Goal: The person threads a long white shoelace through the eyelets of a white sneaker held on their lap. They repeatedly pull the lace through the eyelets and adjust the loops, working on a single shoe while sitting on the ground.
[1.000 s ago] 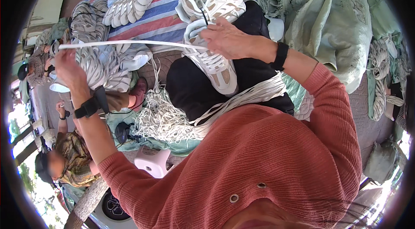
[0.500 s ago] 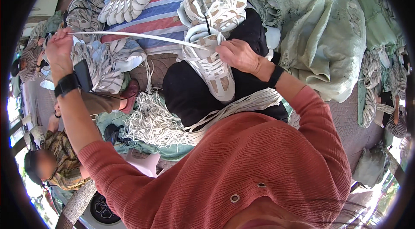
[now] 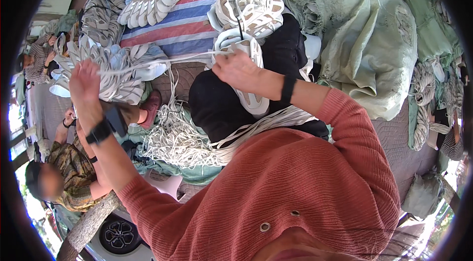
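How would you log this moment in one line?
left hand: raised, grip unclear; right hand: over shoe, grip unclear; white lace: between hands; loose laces: heaped nearby

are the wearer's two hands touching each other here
No, the left hand is out to the left, clearly apart from the right hand, which is at the white-and-tan shoe.

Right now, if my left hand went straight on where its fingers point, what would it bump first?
Probably the pile of white shoes just beyond your left hand, though how far below the hand they lie is unclear.
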Demonstrator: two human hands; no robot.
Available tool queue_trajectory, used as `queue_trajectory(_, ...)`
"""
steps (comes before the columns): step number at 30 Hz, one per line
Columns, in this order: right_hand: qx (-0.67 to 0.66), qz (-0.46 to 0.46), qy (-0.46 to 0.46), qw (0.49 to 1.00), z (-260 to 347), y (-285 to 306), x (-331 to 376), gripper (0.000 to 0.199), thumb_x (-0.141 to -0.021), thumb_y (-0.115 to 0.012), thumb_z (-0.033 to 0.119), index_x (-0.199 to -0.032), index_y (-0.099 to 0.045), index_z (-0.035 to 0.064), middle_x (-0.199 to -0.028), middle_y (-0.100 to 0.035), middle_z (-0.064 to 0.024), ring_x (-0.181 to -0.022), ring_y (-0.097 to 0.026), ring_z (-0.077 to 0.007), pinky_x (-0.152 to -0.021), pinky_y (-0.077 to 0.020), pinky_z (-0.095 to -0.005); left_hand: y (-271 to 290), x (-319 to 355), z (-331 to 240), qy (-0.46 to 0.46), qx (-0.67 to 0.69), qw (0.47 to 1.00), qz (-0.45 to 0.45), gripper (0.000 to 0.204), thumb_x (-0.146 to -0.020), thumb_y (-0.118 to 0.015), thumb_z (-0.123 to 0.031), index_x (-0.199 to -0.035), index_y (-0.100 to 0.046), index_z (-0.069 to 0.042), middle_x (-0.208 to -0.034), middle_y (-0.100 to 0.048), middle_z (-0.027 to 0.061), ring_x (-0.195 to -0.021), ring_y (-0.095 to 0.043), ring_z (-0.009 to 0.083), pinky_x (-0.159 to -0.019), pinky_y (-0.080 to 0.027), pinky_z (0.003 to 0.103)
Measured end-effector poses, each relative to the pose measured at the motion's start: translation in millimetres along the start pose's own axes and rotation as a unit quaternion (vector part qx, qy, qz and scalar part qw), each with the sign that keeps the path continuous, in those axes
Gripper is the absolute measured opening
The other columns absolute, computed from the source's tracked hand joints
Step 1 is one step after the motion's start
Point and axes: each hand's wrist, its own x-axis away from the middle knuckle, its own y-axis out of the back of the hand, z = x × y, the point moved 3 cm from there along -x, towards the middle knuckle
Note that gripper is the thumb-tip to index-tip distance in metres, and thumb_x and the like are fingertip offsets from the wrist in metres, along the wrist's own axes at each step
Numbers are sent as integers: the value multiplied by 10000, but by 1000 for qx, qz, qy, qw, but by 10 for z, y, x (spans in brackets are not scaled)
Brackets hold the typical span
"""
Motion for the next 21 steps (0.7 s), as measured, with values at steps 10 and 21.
queue_trajectory(10,-159,47,50,985,303,327,446,273,-890,-622,307,-819,-651,44,-818,-532,-75,-955,-511,-213,-868,-347,-394,1788,1463,566,9,125,991,-52,239,-938,-496,38,-1176,-489,59,-1052,-591,111,-818,-542,150,-664,-427,238)
queue_trajectory(21,-849,-327,-157,385,-1005,1398,1728,98,-940,-574,160,-974,-636,91,-972,-649,-69,-1017,-571,-245,-904,-432,-388,782,1479,2349,-30,-267,951,-151,136,-890,-643,-42,-1025,-649,-31,-788,-641,8,-587,-487,48,-499,-368,190)
